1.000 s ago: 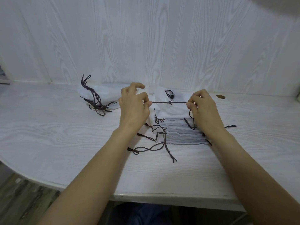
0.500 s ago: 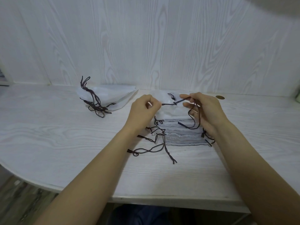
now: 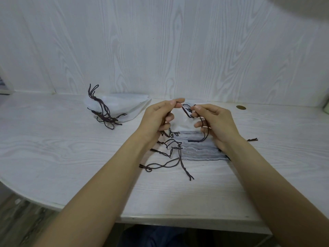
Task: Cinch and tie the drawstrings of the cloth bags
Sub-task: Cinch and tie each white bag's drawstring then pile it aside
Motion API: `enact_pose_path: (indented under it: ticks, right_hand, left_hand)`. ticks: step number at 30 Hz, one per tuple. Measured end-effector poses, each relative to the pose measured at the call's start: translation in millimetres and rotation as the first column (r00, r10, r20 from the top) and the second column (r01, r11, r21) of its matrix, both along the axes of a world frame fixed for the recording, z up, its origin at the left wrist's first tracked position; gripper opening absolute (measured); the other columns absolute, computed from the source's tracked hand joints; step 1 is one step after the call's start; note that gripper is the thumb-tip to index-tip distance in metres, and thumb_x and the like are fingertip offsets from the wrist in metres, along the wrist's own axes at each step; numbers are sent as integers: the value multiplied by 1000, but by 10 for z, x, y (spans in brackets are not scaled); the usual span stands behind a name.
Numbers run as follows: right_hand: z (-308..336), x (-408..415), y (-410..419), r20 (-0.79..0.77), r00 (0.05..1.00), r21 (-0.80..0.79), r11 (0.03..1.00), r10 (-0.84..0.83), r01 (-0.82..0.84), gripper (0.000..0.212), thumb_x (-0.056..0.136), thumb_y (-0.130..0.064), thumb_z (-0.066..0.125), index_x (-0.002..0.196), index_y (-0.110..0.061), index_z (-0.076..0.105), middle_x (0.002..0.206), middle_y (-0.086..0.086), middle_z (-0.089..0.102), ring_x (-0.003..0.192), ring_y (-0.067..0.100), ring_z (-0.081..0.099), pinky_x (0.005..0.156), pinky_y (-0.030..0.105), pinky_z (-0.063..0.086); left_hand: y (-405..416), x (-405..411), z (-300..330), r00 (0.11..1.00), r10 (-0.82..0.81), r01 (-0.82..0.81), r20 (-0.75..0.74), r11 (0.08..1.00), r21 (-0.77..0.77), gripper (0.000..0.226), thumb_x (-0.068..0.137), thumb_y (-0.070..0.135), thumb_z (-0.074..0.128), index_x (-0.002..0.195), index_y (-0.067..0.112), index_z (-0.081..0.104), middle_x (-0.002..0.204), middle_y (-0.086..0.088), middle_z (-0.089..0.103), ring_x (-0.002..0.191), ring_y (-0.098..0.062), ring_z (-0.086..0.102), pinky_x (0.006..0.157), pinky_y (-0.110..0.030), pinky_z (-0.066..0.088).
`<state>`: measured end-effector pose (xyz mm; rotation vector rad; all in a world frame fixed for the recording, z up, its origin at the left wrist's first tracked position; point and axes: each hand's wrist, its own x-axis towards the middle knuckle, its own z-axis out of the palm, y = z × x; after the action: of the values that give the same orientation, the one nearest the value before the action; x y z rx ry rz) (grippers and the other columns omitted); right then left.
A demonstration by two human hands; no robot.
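A stack of white cloth bags (image 3: 197,148) lies on the table in front of me, dark drawstrings (image 3: 170,157) trailing off its left side. The top bag (image 3: 181,122) is raised between my hands. My left hand (image 3: 156,120) pinches one end of its dark drawstring (image 3: 186,111) between thumb and forefinger. My right hand (image 3: 213,122) pinches the other end close by, and a loose length hangs down from its fingers. The two hands are only a few centimetres apart above the stack.
A pile of tied white bags (image 3: 117,109) with bunched dark cords lies at the back left. A small brown disc (image 3: 240,107) sits near the wall at right. The white wood-grain table (image 3: 53,148) has a curved front edge at left; a panelled wall stands behind.
The drawstring was stretched taut between hands held wide apart. My hands have since come together over the top bag, and the cord now curves slack between them.
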<state>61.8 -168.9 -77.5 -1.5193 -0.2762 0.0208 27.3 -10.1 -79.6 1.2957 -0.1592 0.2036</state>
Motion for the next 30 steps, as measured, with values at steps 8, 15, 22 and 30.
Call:
enact_pose_path:
  ticks: [8, 15, 22, 30]
  right_hand:
    - [11, 0, 17, 36, 994, 72, 992, 105, -108, 19, 91, -3, 53, 95, -13, 69, 81, 0, 68, 57, 3, 54, 53, 14, 44]
    - [31, -14, 15, 21, 999, 90, 995, 40, -41, 12, 85, 2, 61, 94, -5, 59, 61, -1, 68, 52, 8, 61, 48, 15, 43]
    - [-15, 14, 2, 68, 997, 27, 999, 27, -29, 10, 83, 3, 61, 80, -5, 67, 57, 3, 67, 52, 8, 59, 51, 15, 44]
    - [-31, 15, 11, 71, 970, -27, 973, 231, -230, 16, 86, -1, 58, 75, -1, 70, 68, 14, 64, 63, 12, 59, 67, 15, 49]
  left_hand:
    - [-70, 20, -98, 997, -78, 77, 8, 994, 84, 17, 95, 10, 50, 102, 14, 65, 83, 6, 65, 48, -1, 34, 39, -10, 25]
    - [-129, -11, -125, 990, -73, 23, 122, 930, 367, 23, 98, 8, 44, 105, 19, 63, 72, 0, 58, 49, -5, 32, 45, -14, 28]
    - [-125, -13, -138, 985, -115, 46, 129, 896, 442, 29, 100, 7, 39, 122, 19, 54, 72, 9, 57, 52, -3, 38, 48, -14, 31]
    - [-87, 8, -152, 975, -21, -107, 220, 828, 551, 21, 96, 10, 49, 112, 22, 56, 69, 1, 64, 48, -2, 44, 52, -14, 34]
